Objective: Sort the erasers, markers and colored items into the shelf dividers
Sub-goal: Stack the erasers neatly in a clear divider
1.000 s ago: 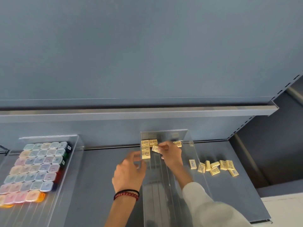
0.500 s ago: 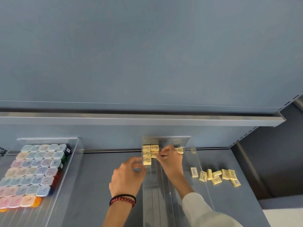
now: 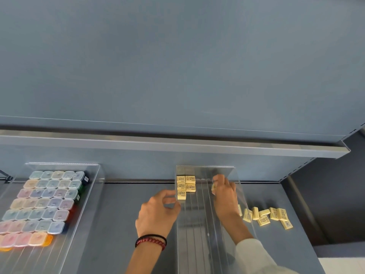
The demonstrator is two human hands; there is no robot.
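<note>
gripping one eraser (image 3: 214, 187) inside the clear tray (image 3: 240, 186), the right hand (image 3: 224, 191) risks nudging the stacked erasers (image 3: 185, 186); left hand (image 3: 158, 212) loosely curled, empty.

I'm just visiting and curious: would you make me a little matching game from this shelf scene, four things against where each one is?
Things:
1. stacked erasers
2. loose erasers
3. colored boxes
4. beaded bracelet

Places:
A. on the left wrist
B. in the left clear tray
C. back left corner of the middle clear divider
D. bare shelf, right of the divider

Pairs: 1-C, 2-D, 3-B, 4-A
</note>
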